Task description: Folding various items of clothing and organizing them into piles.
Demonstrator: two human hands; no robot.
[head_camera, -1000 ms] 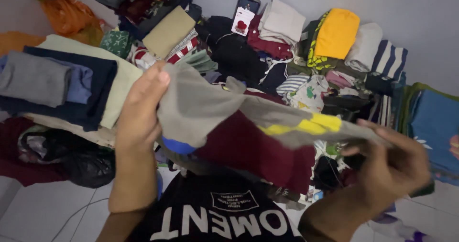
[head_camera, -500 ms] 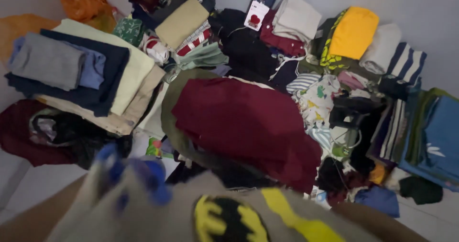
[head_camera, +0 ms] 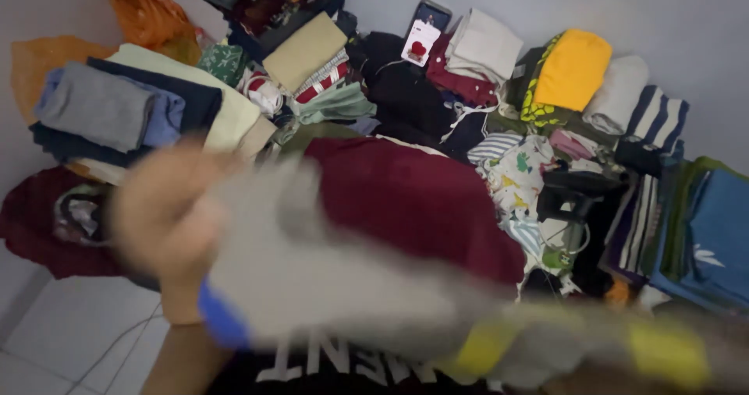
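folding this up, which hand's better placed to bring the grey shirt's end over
Probably the left hand: it visibly grips the grey shirt at its blue-trimmed end. The right hand is out of view.

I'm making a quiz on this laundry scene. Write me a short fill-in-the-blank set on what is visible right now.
1. The left hand holds a blurred garment that is mostly ____ in colour.
2. The large spread-out garment behind it is dark ____.
3. The folded item on top of the pile by the wall is ____.
4. The folded top to the right of it has navy and white ____.

Missing words: grey; red; yellow; stripes
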